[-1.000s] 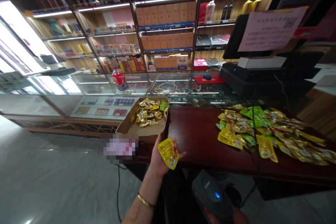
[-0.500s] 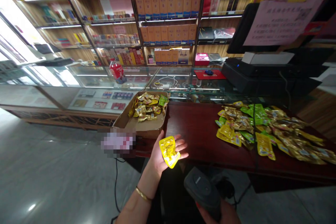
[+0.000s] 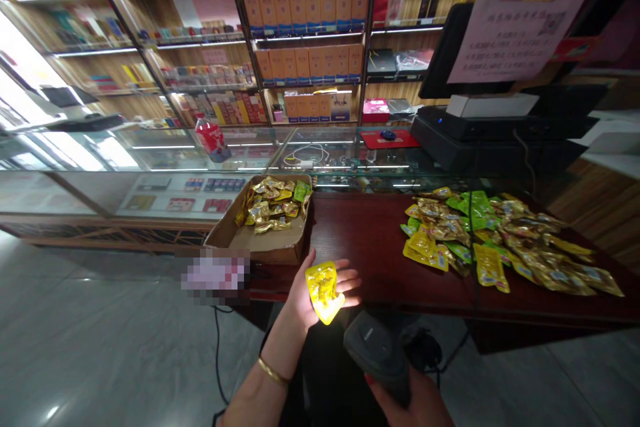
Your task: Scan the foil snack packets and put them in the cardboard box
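Note:
My left hand [image 3: 301, 300] is palm up with its fingers spread, bearing a small shiny yellow packet [image 3: 323, 285]. Bright light falls on the lower part of this packet. Wrapped around the handle of a black barcode scanner [image 3: 373, 347] is my right hand [image 3: 417, 400], low in the view. The scanner's head points at the packet from close by, apart from it. Behind my left hand, a cardboard box [image 3: 255, 250] holds several gold packets [image 3: 273, 203] and a green one. To the right, a pile of gold, yellow and green packets [image 3: 480, 233] lies on the dark red table [image 3: 345, 227].
A glass display counter [image 3: 240, 153] runs behind the table, with a red-labelled bottle [image 3: 213, 137], a white cable [image 3: 307, 155] and a mouse [image 3: 388, 135] on it. A monitor [image 3: 440, 53] stands at right. A dark cord [image 3: 471, 213] hangs before the pile.
The view has shifted slightly, so the shelves, box and pile sit a little further left. The scanner has moved slightly up and left, nearer the yellow packet, which stays on my left palm.

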Action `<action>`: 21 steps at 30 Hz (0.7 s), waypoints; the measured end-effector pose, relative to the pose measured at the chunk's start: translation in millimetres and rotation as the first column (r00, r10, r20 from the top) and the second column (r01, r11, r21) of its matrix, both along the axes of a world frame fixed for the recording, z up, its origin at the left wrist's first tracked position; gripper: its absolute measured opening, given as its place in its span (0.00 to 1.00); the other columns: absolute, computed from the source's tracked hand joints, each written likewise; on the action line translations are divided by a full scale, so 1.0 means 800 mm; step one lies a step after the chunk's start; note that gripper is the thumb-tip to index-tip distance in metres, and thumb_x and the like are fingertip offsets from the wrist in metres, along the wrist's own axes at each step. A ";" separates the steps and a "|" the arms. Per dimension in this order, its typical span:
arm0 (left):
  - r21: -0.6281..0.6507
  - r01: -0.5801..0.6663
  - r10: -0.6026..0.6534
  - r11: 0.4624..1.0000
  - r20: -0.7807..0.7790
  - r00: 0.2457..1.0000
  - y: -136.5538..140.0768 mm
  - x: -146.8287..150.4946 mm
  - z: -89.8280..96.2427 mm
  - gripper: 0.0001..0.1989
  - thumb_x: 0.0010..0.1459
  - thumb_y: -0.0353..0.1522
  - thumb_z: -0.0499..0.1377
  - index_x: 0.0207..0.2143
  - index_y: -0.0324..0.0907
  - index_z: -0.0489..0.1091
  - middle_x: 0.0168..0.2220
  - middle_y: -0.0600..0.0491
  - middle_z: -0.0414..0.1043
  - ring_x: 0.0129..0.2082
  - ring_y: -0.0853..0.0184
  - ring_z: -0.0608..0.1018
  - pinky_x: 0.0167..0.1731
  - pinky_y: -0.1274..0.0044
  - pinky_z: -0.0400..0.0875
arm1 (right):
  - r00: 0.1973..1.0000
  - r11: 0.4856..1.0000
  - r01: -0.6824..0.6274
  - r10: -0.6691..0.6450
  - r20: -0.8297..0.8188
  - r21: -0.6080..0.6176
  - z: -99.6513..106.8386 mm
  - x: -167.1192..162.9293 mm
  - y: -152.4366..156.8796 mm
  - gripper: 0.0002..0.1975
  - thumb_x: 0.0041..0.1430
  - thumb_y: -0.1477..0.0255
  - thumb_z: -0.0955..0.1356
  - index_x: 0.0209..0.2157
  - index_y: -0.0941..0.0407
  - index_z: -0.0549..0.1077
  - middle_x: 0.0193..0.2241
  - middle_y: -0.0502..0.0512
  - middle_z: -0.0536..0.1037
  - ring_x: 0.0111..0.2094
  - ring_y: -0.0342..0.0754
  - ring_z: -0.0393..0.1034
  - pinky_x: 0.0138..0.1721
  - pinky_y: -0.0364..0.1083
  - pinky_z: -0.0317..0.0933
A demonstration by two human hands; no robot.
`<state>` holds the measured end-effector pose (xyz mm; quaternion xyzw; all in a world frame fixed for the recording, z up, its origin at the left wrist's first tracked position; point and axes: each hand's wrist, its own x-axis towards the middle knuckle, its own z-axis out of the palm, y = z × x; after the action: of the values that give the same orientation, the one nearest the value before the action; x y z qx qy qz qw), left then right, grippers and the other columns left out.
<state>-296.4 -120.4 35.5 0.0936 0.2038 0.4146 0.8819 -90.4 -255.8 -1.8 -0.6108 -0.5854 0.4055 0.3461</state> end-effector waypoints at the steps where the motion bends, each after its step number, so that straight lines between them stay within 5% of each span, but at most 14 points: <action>1: 0.000 0.012 -0.012 1.000 -0.003 1.000 0.000 0.001 0.000 0.34 0.64 0.55 0.48 0.46 0.33 0.75 0.40 0.37 0.82 0.43 0.49 0.82 0.51 0.52 0.67 | 1.000 1.000 0.014 -0.014 0.002 -0.002 0.000 0.001 0.001 0.21 0.53 0.56 0.70 0.43 0.55 0.81 0.40 0.60 0.86 0.45 0.58 0.80 0.47 0.48 0.73; 14: -0.044 0.089 -0.091 0.995 -0.049 0.995 -0.002 0.008 0.003 0.37 0.64 0.56 0.46 0.46 0.31 0.73 0.42 0.34 0.81 0.43 0.47 0.82 0.47 0.53 0.70 | 0.999 0.999 -0.043 0.043 -0.005 -0.005 -0.002 -0.009 0.001 0.18 0.52 0.61 0.71 0.43 0.55 0.81 0.42 0.61 0.85 0.45 0.58 0.80 0.44 0.46 0.73; 21: -0.234 -0.294 0.229 0.927 -0.271 0.935 0.003 0.010 0.012 0.28 0.64 0.53 0.49 0.31 0.38 0.71 0.26 0.49 0.77 0.26 0.62 0.80 0.32 0.67 0.76 | 0.991 0.993 0.115 -0.117 -0.065 -0.035 -0.008 0.015 0.006 0.21 0.50 0.53 0.71 0.36 0.55 0.83 0.36 0.61 0.86 0.40 0.58 0.82 0.40 0.45 0.73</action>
<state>-288.1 -117.9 44.9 -0.0069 0.3739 0.4831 0.7917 -78.3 -250.7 -8.3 -0.6353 -0.5305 0.4139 0.3791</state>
